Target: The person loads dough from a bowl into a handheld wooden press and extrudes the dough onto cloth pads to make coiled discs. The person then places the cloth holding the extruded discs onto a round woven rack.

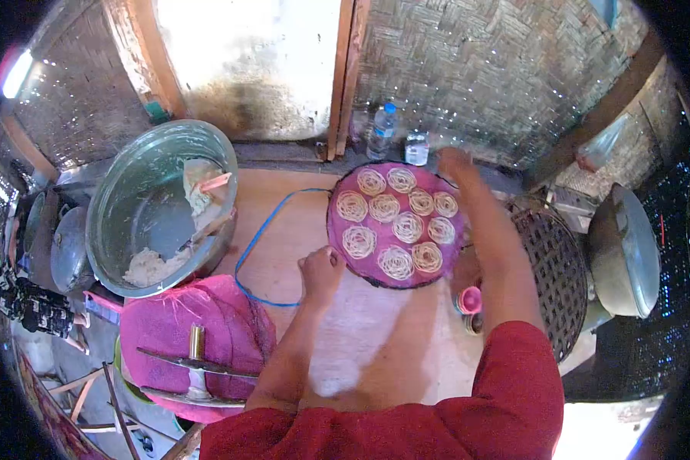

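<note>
A round tray with a pink surface and dark rim stands before me, bearing several pale lacy rounds of fine strands. At its near left edge, my left hand is closed, fingers curled against the rim. My right hand reaches over to the far right edge and looks closed at the rim there. It is slightly blurred, and its fingertips are hidden. My right forearm covers part of the tray's right side. Just beyond that hand stands a small clear container.
A large green basin with pale dough and a pink-handled tool stands left. Nearby are a blue cord, pink cloth and metal press-like piece. A water bottle, pink cup, woven tray and pot surround the workspace.
</note>
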`<act>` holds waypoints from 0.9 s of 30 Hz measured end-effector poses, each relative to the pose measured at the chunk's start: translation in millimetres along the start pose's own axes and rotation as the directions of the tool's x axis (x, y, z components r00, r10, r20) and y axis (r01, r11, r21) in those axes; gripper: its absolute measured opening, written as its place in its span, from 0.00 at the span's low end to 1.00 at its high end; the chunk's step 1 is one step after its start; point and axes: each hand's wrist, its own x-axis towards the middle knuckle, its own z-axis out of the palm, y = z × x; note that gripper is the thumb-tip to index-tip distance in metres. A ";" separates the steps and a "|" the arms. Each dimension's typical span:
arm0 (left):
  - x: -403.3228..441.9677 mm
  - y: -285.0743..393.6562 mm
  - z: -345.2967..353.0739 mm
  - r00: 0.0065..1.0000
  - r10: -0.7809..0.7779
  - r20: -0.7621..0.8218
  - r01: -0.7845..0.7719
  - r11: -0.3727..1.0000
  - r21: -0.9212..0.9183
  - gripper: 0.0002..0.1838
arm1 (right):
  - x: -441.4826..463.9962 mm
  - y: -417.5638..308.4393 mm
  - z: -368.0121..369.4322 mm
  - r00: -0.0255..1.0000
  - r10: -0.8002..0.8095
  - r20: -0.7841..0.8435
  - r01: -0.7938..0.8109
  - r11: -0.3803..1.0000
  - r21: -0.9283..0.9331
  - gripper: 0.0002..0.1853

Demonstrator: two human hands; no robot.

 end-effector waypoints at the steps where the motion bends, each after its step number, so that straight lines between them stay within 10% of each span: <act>1: 1.3 -2.0 0.7 1.000 -0.001 -0.011 0.001 1.000 0.025 0.05 | -2.0 1.3 -15.9 0.998 -0.050 0.042 0.050 0.999 0.009 0.11; 5: 0.4 2.2 -8.2 1.000 -0.009 -0.022 0.009 1.000 -0.008 0.06 | -94.4 -19.3 -123.9 0.981 -0.180 -0.072 0.193 0.939 0.286 0.09; 9: -2.8 -6.0 -2.6 0.999 0.010 -0.045 -0.013 0.998 -0.055 0.07 | -210.3 -42.4 -170.7 0.907 -0.309 0.286 0.200 0.914 0.353 0.08; 11: -2.8 -7.3 -2.9 0.998 0.029 -0.050 -0.029 1.000 0.010 0.06 | -238.0 -37.3 -135.6 0.768 -0.518 0.376 0.455 0.855 0.249 0.09; 13: -8.8 -3.6 -7.0 0.999 0.034 -0.003 -0.034 0.999 0.000 0.07 | -257.6 -32.7 -80.5 0.805 -0.424 0.415 0.370 0.905 0.208 0.09; 16: -36.3 36.9 -42.0 0.918 0.200 -0.343 -0.173 0.979 0.109 0.11 | -281.1 -31.8 13.6 0.901 -0.282 0.331 0.303 0.953 -0.014 0.10; 18: -69.0 55.5 -56.7 0.942 0.230 -0.246 -0.293 0.919 -0.265 0.15 | -287.2 -38.3 24.0 0.949 -0.160 0.272 0.198 0.973 -0.118 0.11; 22: -154.9 47.1 -46.7 0.921 0.377 0.099 -0.303 0.852 -0.426 0.12 | -288.7 -34.3 57.2 0.983 -0.171 -0.074 0.149 0.960 -0.239 0.13; 25: -202.6 40.1 -73.8 0.870 0.440 0.223 -0.306 0.836 -0.455 0.11 | -274.3 -25.4 67.4 0.875 -0.356 0.329 0.477 0.756 -0.449 0.14; 27: -226.4 15.8 -78.9 0.871 0.412 0.267 -0.257 0.847 -0.465 0.09 | -272.6 -25.3 67.6 0.847 -0.360 0.390 0.440 0.888 -0.136 0.13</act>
